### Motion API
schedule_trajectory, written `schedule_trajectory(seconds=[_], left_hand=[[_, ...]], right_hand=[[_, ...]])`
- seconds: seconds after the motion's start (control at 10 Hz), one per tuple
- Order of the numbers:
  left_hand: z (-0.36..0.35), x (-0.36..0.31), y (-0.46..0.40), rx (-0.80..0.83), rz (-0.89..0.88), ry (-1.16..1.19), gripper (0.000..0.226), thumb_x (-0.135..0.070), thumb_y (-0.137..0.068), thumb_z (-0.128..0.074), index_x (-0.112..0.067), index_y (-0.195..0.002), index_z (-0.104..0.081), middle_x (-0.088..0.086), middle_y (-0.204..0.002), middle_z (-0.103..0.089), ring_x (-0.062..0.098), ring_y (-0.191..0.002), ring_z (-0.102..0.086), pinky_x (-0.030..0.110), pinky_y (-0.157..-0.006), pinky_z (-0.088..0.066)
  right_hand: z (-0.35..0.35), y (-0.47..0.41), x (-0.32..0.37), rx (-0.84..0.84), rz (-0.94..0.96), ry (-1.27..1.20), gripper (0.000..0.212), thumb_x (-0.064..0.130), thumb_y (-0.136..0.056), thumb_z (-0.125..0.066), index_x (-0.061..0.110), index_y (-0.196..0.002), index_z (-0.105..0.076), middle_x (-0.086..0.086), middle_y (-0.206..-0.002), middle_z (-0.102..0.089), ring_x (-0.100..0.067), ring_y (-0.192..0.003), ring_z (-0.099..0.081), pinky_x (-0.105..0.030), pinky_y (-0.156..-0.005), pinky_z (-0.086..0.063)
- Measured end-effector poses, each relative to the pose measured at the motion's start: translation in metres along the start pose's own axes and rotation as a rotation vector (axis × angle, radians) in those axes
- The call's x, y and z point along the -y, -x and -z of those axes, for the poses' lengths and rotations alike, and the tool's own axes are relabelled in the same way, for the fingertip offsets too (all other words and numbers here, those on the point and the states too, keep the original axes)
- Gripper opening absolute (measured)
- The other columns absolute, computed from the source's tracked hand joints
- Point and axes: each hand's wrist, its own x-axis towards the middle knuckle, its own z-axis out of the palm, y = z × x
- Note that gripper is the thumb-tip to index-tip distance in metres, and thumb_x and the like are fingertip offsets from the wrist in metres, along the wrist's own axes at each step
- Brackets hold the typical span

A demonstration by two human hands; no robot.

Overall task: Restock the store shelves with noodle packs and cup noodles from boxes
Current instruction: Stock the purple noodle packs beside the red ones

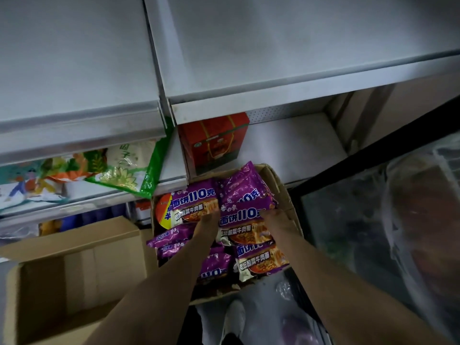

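Step in hand: both hands reach into the noodle box [276, 179] to gather purple noodle packs [245, 215].
Left hand [207, 224]: fingers buried among packs; grip cannot be told.
Right hand [278, 221]: same, fingers hidden.
Doing it well: I'd lift a squared stack, supported from both sides.
Count: roughly eight packs visible; two cardboard boxes, the left box [74, 265] looking empty.

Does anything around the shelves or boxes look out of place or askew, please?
Yes: the green-edged bag lies tilted with its corner hanging over the shelf lip, and the purple noodle packs sit jumbled at mixed angles in the open carton.
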Motion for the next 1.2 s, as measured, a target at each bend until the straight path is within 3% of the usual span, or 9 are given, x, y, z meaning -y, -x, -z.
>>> schedule_trajectory(seconds=[0.1, 0.3, 0.4, 0.5, 0.6, 0.7, 0.8, 1.0, 1.2], left_hand=[[-0.006, 0.005, -0.020, 0.054, -0.001, -0.047, 0.049, -0.043, -0.105, -0.046, -0.008, -0.138, -0.055, 0.005, -0.124, -0.058, 0.024, -0.112, -0.057, 0.039, -0.100, -0.051], [-0.013, 0.020, -0.034, 0.159, 0.054, 0.054, 0.054, -0.046, -0.104, -0.046, -0.016, -0.148, -0.042, 0.008, -0.144, -0.050, 0.030, -0.129, -0.050, 0.041, -0.098, -0.040], [-0.016, 0.017, -0.033, 0.187, 0.070, 0.119, 0.036, -0.041, -0.105, -0.046, -0.021, -0.134, -0.048, 0.004, -0.131, -0.055, 0.028, -0.127, -0.051, 0.042, -0.104, -0.040], [-0.017, 0.021, -0.031, 0.178, 0.083, 0.154, 0.033, -0.040, -0.104, -0.049, -0.020, -0.129, -0.050, 0.004, -0.122, -0.059, 0.027, -0.119, -0.056, 0.040, -0.100, -0.042], [-0.012, 0.028, -0.025, 0.135, 0.108, 0.193, 0.042, -0.042, -0.100, -0.056, -0.012, -0.128, -0.055, 0.010, -0.117, -0.065, 0.029, -0.106, -0.063, 0.043, -0.095, -0.049], [-0.005, 0.032, -0.018, 0.102, 0.127, 0.150, 0.055, -0.047, -0.098, -0.057, 0.000, -0.128, -0.059, 0.006, -0.084, -0.062, 0.021, -0.074, -0.058, 0.030, -0.069, -0.046], [-0.001, 0.030, -0.007, 0.084, 0.122, 0.131, 0.053, -0.049, -0.096, -0.060, -0.003, -0.122, -0.063, 0.006, -0.087, -0.063, 0.020, -0.074, -0.058, 0.032, -0.073, -0.044], [0.012, 0.021, 0.046, -0.018, -0.016, 0.170, 0.052, -0.046, -0.085, -0.076, -0.008, -0.119, -0.066, 0.008, -0.106, -0.070, 0.037, -0.103, -0.067, 0.058, -0.101, -0.050], [0.020, 0.010, 0.115, -0.091, -0.169, 0.269, 0.071, -0.058, -0.079, -0.076, -0.016, -0.131, -0.054, 0.007, -0.126, -0.065, 0.035, -0.112, -0.065, 0.058, -0.098, -0.052]], right_hand=[[-0.010, -0.030, -0.017, -0.011, -0.043, -0.089, 0.063, 0.059, -0.076, -0.066, 0.020, -0.126, -0.059, -0.004, -0.109, -0.071, -0.029, -0.099, -0.069, -0.042, -0.090, -0.055], [-0.023, -0.032, -0.016, -0.038, -0.103, -0.152, 0.048, 0.042, -0.092, -0.065, 0.021, -0.133, -0.054, -0.009, -0.121, -0.067, -0.034, -0.110, -0.064, -0.051, -0.103, -0.049], [-0.025, -0.050, -0.024, -0.030, -0.110, -0.156, 0.059, 0.049, -0.084, -0.067, 0.022, -0.135, -0.054, -0.008, -0.118, -0.068, -0.034, -0.107, -0.066, -0.053, -0.100, -0.052], [-0.027, -0.054, -0.031, -0.035, -0.147, -0.161, 0.065, 0.057, -0.078, -0.069, 0.021, -0.131, -0.057, -0.008, -0.114, -0.068, -0.035, -0.103, -0.067, -0.052, -0.097, -0.054], [-0.027, -0.025, -0.025, -0.024, -0.143, -0.189, 0.051, 0.045, -0.091, -0.067, 0.019, -0.133, -0.057, -0.006, -0.107, -0.064, -0.031, -0.101, -0.062, -0.043, -0.092, -0.053], [-0.024, -0.017, -0.030, -0.008, -0.089, -0.177, 0.038, 0.037, -0.097, -0.064, 0.018, -0.128, -0.059, 0.000, -0.093, -0.061, -0.023, -0.089, -0.058, -0.039, -0.084, -0.053], [-0.020, -0.004, -0.030, -0.018, -0.049, -0.184, 0.029, 0.036, -0.096, -0.065, 0.018, -0.119, -0.063, -0.003, -0.099, -0.066, -0.026, -0.095, -0.061, -0.049, -0.097, -0.054], [-0.002, 0.034, -0.021, -0.002, 0.054, -0.197, 0.021, 0.041, -0.093, -0.070, 0.022, -0.100, -0.063, 0.003, -0.092, -0.064, -0.025, -0.096, -0.064, -0.047, -0.097, -0.054], [0.009, 0.081, -0.017, 0.009, 0.182, -0.287, 0.046, 0.052, -0.083, -0.077, 0.024, -0.118, -0.067, -0.002, -0.113, -0.072, -0.027, -0.103, -0.069, -0.050, -0.096, -0.055]])
